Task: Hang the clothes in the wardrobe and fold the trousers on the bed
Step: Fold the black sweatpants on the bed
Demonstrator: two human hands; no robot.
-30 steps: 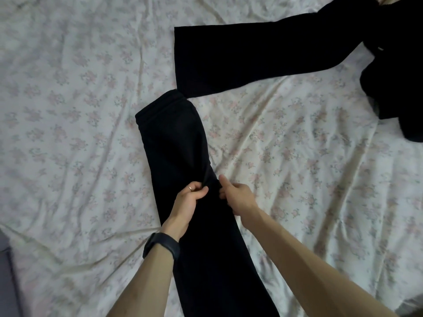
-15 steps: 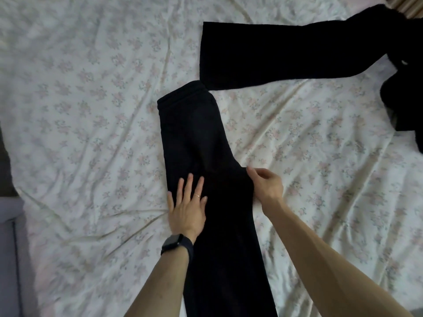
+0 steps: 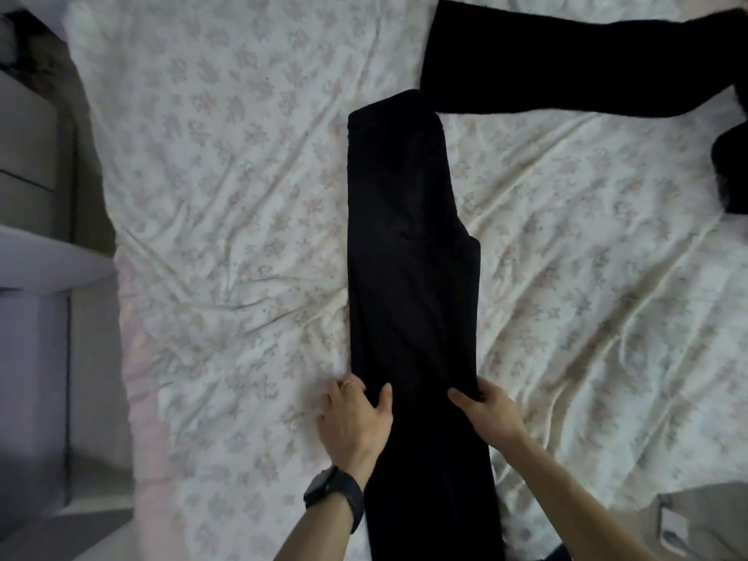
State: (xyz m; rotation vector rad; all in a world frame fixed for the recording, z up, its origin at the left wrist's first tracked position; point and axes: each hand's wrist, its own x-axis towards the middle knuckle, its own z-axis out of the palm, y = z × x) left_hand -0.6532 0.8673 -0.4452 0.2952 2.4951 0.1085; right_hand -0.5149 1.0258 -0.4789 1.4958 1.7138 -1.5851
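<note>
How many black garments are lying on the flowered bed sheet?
2. The long black trousers lie in the middle. A second black garment stretches across the top right; the dark heap at the right edge may be part of it or another.

Dim, even indoor light; view looks down on a bed (image 3: pixel 139 398).
A creased white sheet (image 3: pixel 226 164) with a faded floral print covers the bed. A grey drawer unit (image 3: pixel 32 155) stands just beside the bed's left edge, with a pale ledge (image 3: pixel 44 269) nearer. A blurred grey surface (image 3: pixel 700 520) shows at the near right corner.
</note>
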